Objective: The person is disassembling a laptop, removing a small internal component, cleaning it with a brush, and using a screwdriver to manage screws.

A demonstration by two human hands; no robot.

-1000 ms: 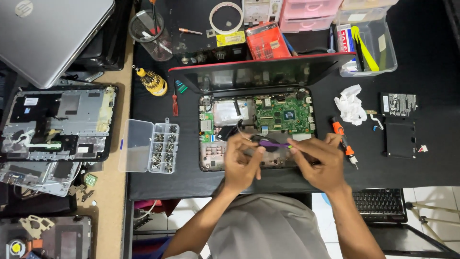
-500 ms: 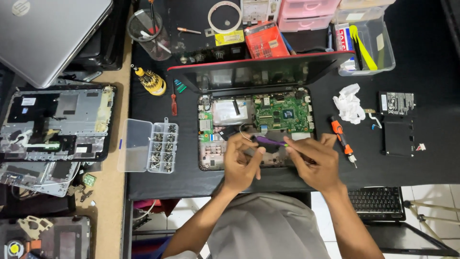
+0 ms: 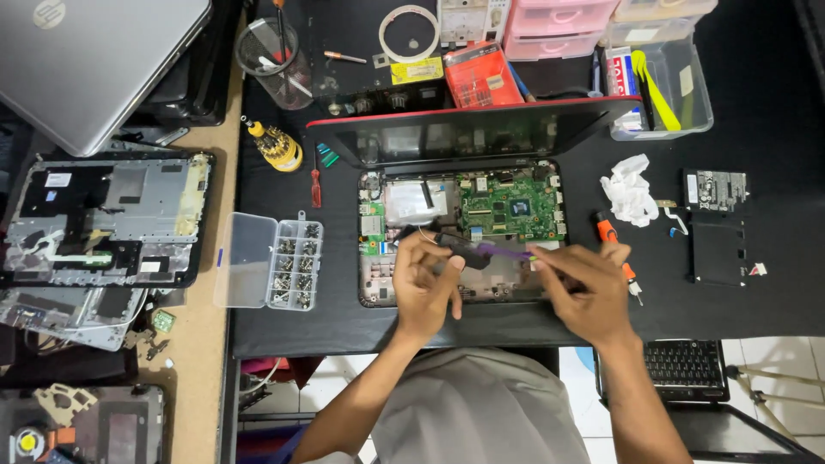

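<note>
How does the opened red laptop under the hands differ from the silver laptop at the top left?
The red laptop lies open with its base stripped, green circuit board exposed; the silver laptop is shut, its lid intact. The red one sits square on the black mat; the silver one lies skewed at the desk's corner. The left hand and right hand work over the red one; nothing touches the silver one. Both lie flat.

Opened laptop (image 3: pixel 460 232) has red-edged lid, green circuit board (image 3: pixel 509 204), silver metal plate (image 3: pixel 415 203). Part (image 3: pixel 460 249) between left hand (image 3: pixel 423 288) and right hand (image 3: pixel 583 292) is black with purple strip. Mat (image 3: pixel 756 155) black. Screwdriver (image 3: pixel 615 247) orange-handled. Crumpled tissue (image 3: pixel 629 189) white. Screw box (image 3: pixel 273 260) clear. Drawers (image 3: pixel 550 17) pink. Closed laptop (image 3: pixel 94 60) silver. Shirt (image 3: pixel 481 408) grey.
</note>
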